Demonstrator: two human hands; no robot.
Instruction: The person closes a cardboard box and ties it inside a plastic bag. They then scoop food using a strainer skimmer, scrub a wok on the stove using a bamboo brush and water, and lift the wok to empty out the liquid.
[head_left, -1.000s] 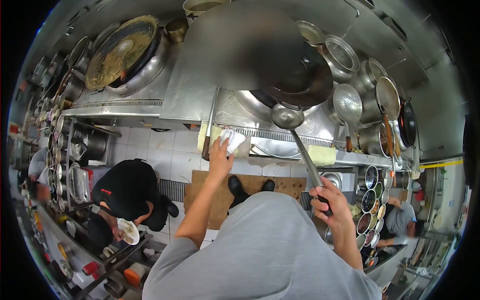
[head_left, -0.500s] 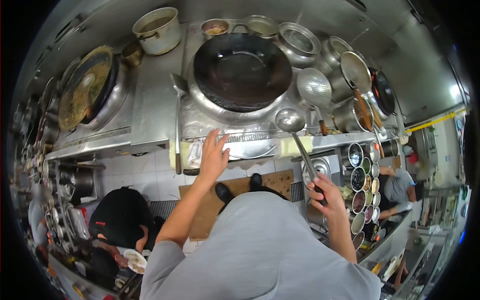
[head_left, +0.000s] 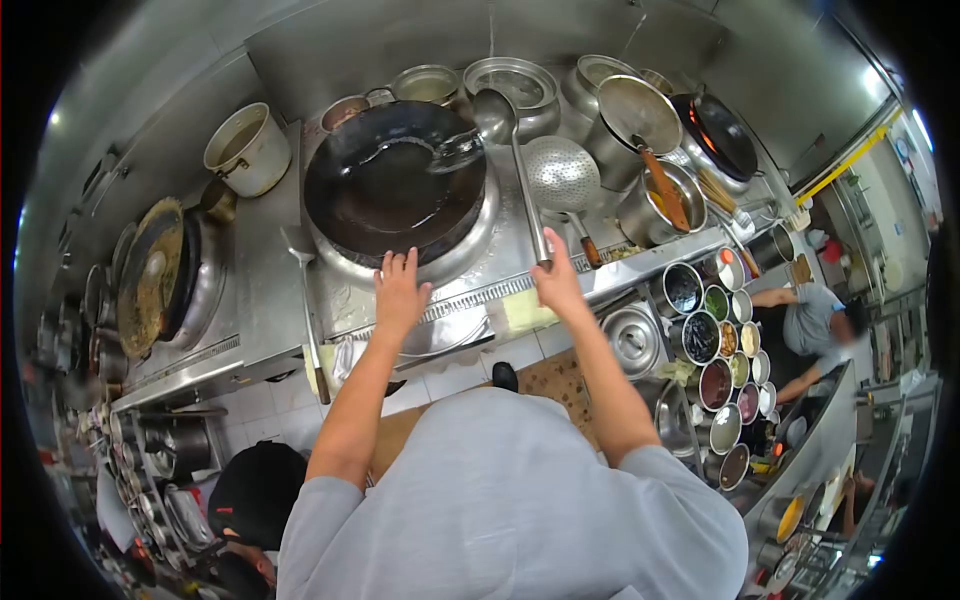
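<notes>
My right hand (head_left: 560, 280) is closed round the handle end of a long metal ladle (head_left: 521, 180). The ladle's bowl is over the right rim of a large black wok (head_left: 400, 215), which sits on the stove. Beside the bowl, a splash of clear liquid (head_left: 456, 152) shows inside the wok. My left hand (head_left: 401, 290) is at the wok's near rim with its fingers apart and nothing in them; whether it touches the rim I cannot tell. A perforated skimmer (head_left: 562, 176) lies right of the ladle. To the left of the wok rests a metal spatula (head_left: 309, 310).
Metal pots (head_left: 512, 88) line the back of the stove. A tall pot (head_left: 247, 150) stands at the back left, and a second wok (head_left: 160, 275) farther left. Ingredient bowls (head_left: 715, 384) fill the right side. Two co-workers (head_left: 815, 325) (head_left: 258, 495) are nearby.
My right hand has raised the ladle forward, bringing its bowl to the wok, where liquid now splashes. My left hand has come up to the wok's near rim. The view has shifted.
</notes>
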